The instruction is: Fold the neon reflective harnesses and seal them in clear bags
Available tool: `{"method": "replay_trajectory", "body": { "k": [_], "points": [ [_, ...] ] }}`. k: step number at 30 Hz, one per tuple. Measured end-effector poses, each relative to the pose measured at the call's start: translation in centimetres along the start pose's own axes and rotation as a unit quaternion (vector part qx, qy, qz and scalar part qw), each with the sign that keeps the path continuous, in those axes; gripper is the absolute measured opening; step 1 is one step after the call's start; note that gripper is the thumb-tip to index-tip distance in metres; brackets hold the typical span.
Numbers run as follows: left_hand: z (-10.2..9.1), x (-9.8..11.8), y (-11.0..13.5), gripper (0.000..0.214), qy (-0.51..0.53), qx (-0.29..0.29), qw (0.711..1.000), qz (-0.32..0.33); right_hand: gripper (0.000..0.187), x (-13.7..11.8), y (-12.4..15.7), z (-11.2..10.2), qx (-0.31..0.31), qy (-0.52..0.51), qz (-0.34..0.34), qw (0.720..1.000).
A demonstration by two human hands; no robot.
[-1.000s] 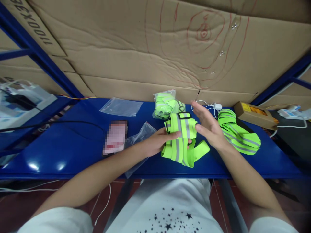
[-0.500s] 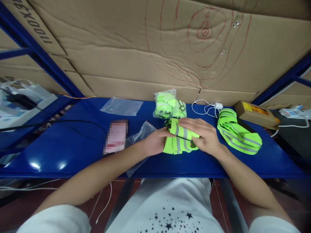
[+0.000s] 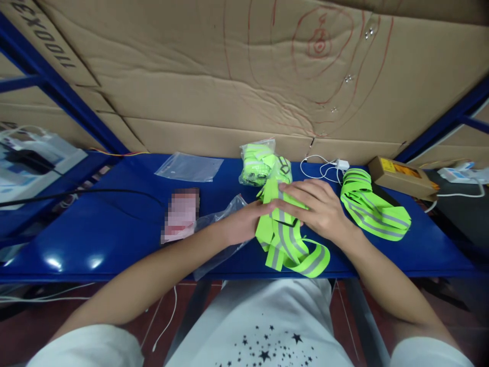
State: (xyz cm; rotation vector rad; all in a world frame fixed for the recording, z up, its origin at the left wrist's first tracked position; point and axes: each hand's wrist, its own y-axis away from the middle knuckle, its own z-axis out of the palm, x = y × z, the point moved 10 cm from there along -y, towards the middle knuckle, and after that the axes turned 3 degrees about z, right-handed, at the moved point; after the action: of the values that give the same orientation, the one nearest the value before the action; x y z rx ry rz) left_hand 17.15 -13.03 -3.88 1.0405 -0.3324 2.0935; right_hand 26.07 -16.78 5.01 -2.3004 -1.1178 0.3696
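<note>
Between my two hands is a folded bundle of neon-yellow reflective strap [image 3: 280, 232] with grey stripes. My left hand [image 3: 248, 223] grips its left side, the fingers partly hidden behind the fabric. From the right, my right hand [image 3: 319, 206] is closed over the upper part, its fingers reaching across to the left hand. A loop of the strap hangs loose toward the table's front edge, and a thin dark piece shows in the folds. Beneath my left forearm lies a clear plastic bag [image 3: 214, 260].
Bagged neon straps [image 3: 257, 163] sit behind my hands. To the right lie another loose reflective strap [image 3: 376, 211], a white charger with cable [image 3: 342, 165] and a cardboard box [image 3: 401, 178]. A phone [image 3: 180, 216] and a flat clear bag [image 3: 191, 167] lie left on the blue table [image 3: 114, 219].
The strap's lower part has come loose and now droops toward the front edge in a loop. My right hand's fingers have shifted left, closer to my left hand.
</note>
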Motion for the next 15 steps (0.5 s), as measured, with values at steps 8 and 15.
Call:
{"method": "replay_trajectory", "body": {
  "k": [8, 15],
  "points": [
    [-1.9, 0.6, -0.4, 0.050, -0.041, 0.071, 0.996, 0.027, 0.079, 3.3, -0.5, 0.8, -0.064, -0.298, 0.143, 0.942],
    [-1.5, -0.3, -0.1, 0.045, -0.075, 0.061, 0.995, 0.038, 0.067, 5.2, 0.8, 4.6, -0.041, -0.491, 0.326, 0.807]
  ]
}}
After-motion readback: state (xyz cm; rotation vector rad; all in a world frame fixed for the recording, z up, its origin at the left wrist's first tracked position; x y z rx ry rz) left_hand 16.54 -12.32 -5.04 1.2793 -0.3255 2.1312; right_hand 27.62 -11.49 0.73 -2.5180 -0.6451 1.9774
